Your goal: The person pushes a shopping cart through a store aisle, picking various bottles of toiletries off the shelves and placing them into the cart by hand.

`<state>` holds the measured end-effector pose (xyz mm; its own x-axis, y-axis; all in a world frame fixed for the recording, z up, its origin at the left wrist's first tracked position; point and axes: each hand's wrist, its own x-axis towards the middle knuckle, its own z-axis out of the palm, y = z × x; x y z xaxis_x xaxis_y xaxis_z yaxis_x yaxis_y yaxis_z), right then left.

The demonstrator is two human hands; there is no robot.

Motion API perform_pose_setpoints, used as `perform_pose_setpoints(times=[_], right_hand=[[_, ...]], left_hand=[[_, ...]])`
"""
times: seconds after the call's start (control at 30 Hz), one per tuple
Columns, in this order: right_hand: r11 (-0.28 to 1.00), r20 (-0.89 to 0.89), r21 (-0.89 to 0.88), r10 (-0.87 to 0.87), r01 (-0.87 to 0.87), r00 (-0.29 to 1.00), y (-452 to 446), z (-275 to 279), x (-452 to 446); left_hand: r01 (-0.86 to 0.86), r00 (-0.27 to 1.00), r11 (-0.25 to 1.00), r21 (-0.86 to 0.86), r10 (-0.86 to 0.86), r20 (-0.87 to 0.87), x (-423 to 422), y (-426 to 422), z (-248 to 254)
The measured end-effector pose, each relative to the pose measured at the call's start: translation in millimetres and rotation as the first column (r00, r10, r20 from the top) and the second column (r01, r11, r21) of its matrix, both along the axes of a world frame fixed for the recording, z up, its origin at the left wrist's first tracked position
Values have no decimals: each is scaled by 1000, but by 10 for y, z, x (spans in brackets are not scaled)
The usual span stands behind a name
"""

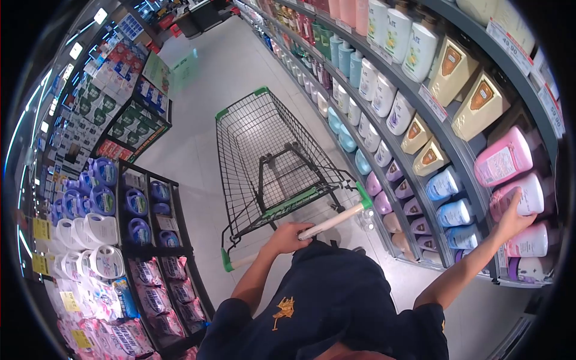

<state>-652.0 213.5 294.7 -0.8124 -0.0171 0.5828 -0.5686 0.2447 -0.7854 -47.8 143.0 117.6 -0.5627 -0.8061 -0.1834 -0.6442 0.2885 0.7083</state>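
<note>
My left hand [288, 238] is wrapped round the pale handle [336, 224] of a wire shopping cart [273, 156] with green corners; the basket holds nothing. On the right, my right arm reaches to the shelf, and my right hand [515, 221] has its fingers on a pink and white bottle [522, 197]. That bottle lies tilted between a brighter pink bottle [504, 157] above and another pink and white bottle [528, 241] below. Part of the grip is hidden behind the hand.
Shelves of shampoo bottles [384, 96] run along the right, with price labels on their edges [433, 103]. At the left stands a black rack [186, 246] beside purple jugs [103, 201], white jugs [99, 229] and pink packs [123, 339]. The tiled aisle [198, 96] stretches ahead.
</note>
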Motion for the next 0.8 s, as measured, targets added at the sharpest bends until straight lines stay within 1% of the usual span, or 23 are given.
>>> perform_pose_setpoints(times=[0.03,0.07,0.13,0.17,0.2,0.27,0.3,0.33,0.4,0.47,0.53,0.57,0.6,0.63,0.67,0.73,0.77,0.8], right_hand=[[997,52,-41,60,-58,997,13,-8,-46],[996,36,-52,70,-68,997,25,-18,-67],[986,79,-141,96,-85,992,-28,-77,-83],[966,74,-241,118,-98,990,-38,-146,-142],[964,60,-245,123,-105,991,-9,-86,-111],[979,104,-103,185,-175,977,62,51,-24],[964,117,-134,244,-228,963,75,47,-31],[964,107,-140,244,-228,964,57,39,-14],[959,23,-141,253,-247,967,73,30,34],[958,1,-155,245,-242,970,33,-12,106],[977,-152,-129,152,-172,977,-18,44,496],[990,-186,-110,64,-86,980,-14,18,575],[989,-191,-113,78,-101,979,-21,83,728],[979,-266,-165,69,-116,962,-17,200,919],[967,-334,-216,54,-132,941,2,271,1004],[870,-334,-411,134,-272,933,124,306,1015],[850,-355,-401,199,-341,913,325,192,796],[808,-484,-374,250,-456,839,424,161,701]], left_hand=[[8,1000,998,63,-10,25,-16,-6,49],[0,1000,999,51,-1,10,-26,-9,78],[30,1000,995,95,-30,-2,-7,-96,118],[32,999,997,74,-30,-20,6,-80,44],[28,999,997,68,-26,-33,3,-73,47],[43,999,995,90,-41,-17,-12,-69,80],[76,997,994,81,-73,-38,0,-78,57],[78,996,994,72,-75,-46,18,-132,45],[97,995,993,70,-97,-2,28,-132,19],[90,996,994,69,-90,3,23,-136,-9],[82,996,994,71,-84,14,36,-134,24],[78,996,995,67,-81,31,41,-124,80],[70,996,995,64,-73,48,36,-112,102],[53,997,997,62,-56,44,35,-100,73],[52,998,998,46,-54,28,24,-85,8],[64,998,997,34,-65,27,51,-83,1],[58,997,998,24,-59,43,49,-90,10],[64,996,998,19,-65,55,23,-93,11]])
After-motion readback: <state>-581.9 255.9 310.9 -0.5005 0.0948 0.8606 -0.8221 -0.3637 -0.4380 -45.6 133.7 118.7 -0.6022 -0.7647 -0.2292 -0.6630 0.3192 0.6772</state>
